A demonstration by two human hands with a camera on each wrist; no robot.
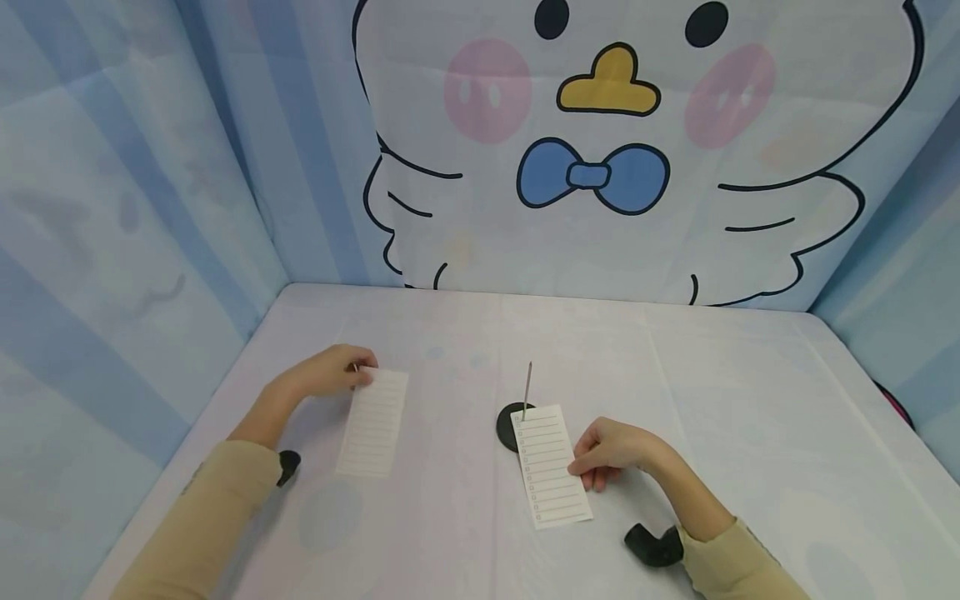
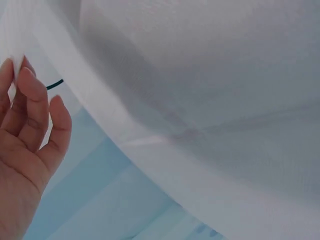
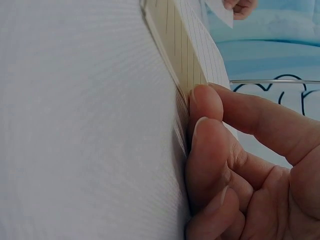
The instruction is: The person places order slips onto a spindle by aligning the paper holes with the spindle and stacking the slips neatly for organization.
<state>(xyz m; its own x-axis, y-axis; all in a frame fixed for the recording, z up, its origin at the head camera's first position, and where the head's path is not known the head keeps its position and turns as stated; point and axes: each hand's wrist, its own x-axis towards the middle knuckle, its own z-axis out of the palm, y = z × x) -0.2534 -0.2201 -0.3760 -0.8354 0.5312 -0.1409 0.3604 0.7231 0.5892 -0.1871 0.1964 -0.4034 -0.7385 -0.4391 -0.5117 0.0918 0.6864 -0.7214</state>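
Observation:
In the head view my left hand [image 1: 330, 372] pinches a lined paper slip [image 1: 378, 421] by its upper left corner, over the left side of the table. The left wrist view shows thumb and fingertips together on the white paper. A bill spike with a round black base [image 1: 506, 429] and an upright metal rod [image 1: 528, 385] stands near the middle. Lined paper slips [image 1: 555, 479] lie over its base, the rod rising at their top edge. My right hand [image 1: 611, 454] pinches their right edge; in the right wrist view the slips [image 3: 182, 45] appear layered between thumb and fingers.
A white cloth covers the table [image 1: 450, 533]. Blue striped fabric [image 1: 135, 250] hangs on the left, and a curtain with a cartoon figure and a blue bow tie [image 1: 592, 175] stands behind the far edge. Black wrist mounts [image 1: 654, 546] sit at the sleeves.

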